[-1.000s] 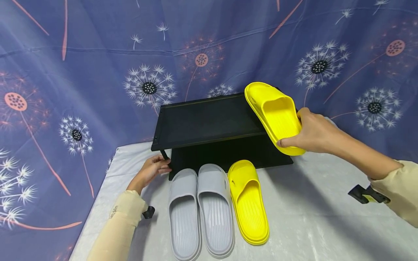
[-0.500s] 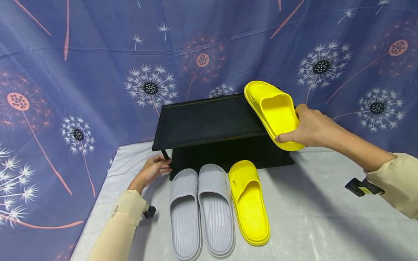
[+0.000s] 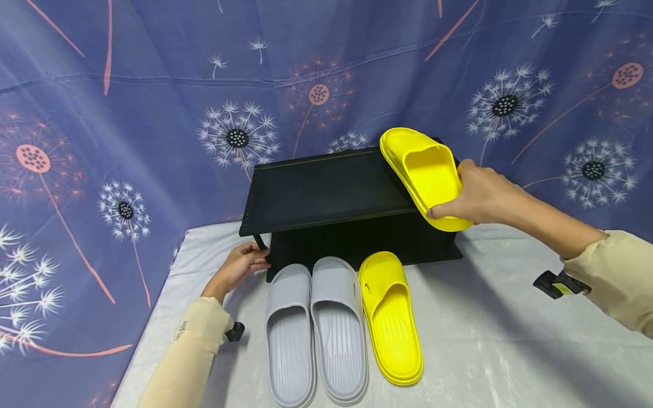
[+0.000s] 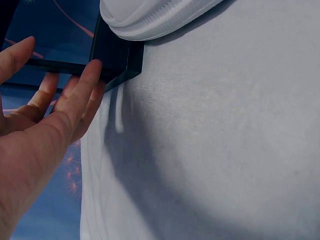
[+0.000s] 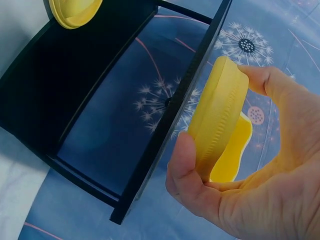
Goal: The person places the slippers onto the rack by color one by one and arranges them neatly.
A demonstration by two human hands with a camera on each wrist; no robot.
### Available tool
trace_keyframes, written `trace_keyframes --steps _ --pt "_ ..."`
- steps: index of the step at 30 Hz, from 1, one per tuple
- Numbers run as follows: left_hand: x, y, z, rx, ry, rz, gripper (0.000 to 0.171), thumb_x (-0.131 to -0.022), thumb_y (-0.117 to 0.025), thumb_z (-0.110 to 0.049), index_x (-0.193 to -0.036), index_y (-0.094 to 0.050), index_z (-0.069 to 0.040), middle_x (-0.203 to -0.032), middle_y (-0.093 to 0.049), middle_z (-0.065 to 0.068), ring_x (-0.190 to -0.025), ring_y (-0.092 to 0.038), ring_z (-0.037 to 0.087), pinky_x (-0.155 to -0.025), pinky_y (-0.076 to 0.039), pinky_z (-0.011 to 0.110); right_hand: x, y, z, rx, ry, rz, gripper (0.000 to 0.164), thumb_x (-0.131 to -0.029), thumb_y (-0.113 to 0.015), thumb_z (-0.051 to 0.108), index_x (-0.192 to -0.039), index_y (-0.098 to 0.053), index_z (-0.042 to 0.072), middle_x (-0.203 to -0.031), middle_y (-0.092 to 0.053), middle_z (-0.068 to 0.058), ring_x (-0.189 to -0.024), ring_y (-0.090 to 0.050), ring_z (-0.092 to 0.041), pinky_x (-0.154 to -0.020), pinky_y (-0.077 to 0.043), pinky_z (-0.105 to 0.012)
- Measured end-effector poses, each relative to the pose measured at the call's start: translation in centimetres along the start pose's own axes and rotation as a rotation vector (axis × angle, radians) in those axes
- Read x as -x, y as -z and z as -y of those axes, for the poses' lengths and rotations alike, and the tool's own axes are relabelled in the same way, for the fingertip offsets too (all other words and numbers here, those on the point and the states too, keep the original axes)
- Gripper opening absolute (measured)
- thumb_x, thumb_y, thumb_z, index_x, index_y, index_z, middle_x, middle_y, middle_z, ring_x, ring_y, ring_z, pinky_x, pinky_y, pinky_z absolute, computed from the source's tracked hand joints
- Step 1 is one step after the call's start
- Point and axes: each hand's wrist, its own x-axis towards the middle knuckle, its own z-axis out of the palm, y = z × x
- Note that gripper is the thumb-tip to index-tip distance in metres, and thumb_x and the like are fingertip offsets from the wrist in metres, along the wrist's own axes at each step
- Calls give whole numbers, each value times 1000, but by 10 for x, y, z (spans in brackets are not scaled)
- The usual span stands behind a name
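Note:
In the head view my right hand (image 3: 484, 192) grips a yellow slipper (image 3: 425, 173) by its heel end, thumb on one side and fingers on the other. The slipper is over the right end of a black two-tier shoe rack (image 3: 326, 190), toe away from me; the right wrist view shows its heel (image 5: 220, 115) close to the rack's top board. At the rack's left end my left hand (image 3: 238, 267) touches the side post, its fingers (image 4: 82, 95) fairly straight. A second yellow slipper (image 3: 393, 328) lies in front of the rack, right of two grey slippers (image 3: 291, 357).
A pale cloth (image 3: 490, 340) covers the surface under the rack and slippers. Behind it hangs a blue curtain (image 3: 168, 153) with dandelion prints. The grey pair's toes lie close to the rack's lower board.
My right hand has carried the yellow slipper slightly leftward and further over the rack's top board. The left hand stays at the side post, and the slippers in front lie as before.

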Motion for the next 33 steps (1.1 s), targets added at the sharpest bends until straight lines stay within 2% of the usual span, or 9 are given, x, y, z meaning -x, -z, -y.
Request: trace_keyframes --steps 5,11,16,26,33 --pt "-7 6 11 13 -2 -5 13 -96 -54 -2 -90 -42 -3 -103 -52 15 -94 -61 28 -104 -42 57 -5 0 0 5 5 -5 88 -72 -78 50 -118 -33 -10 -90 -52 -24 -63 -57 -28 -47 -50 -36" --pt "-14 11 23 3 -8 -23 16 -96 -57 -7 -92 -43 -5 -106 -53 15 -96 -63 27 -100 -48 51 -8 -1 -3 0 11 15 92 -71 -79 50 -120 -31 -12 -91 -51 -25 -64 -57 -29 -47 -51 -36" --pt "-15 11 24 -12 -33 -26 17 -95 -60 -9 -91 -43 -6 -108 -51 18 -97 -62 30 -97 -51 48 -10 -1 -3 10 15 10 91 -71 -79 50 -119 -31 -13 -90 -51 -25 -63 -57 -28 -47 -51 -37" --pt "-14 11 24 3 -28 -29 18 -95 -60 -8 -91 -43 -5 -103 -52 17 -91 -61 26 -97 -51 48 -16 -3 -2 -3 9 17 91 -70 -79 51 -118 -32 -11 -90 -51 -26 -63 -58 -28 -47 -54 -37" --pt "-14 11 24 -13 -16 -43 16 -94 -61 -9 -91 -47 -4 -111 -50 25 -101 -59 37 -96 -52 47 -20 -4 -1 -3 7 22 90 -70 -80 50 -118 -32 -10 -91 -51 -25 -64 -58 -28 -48 -55 -37"
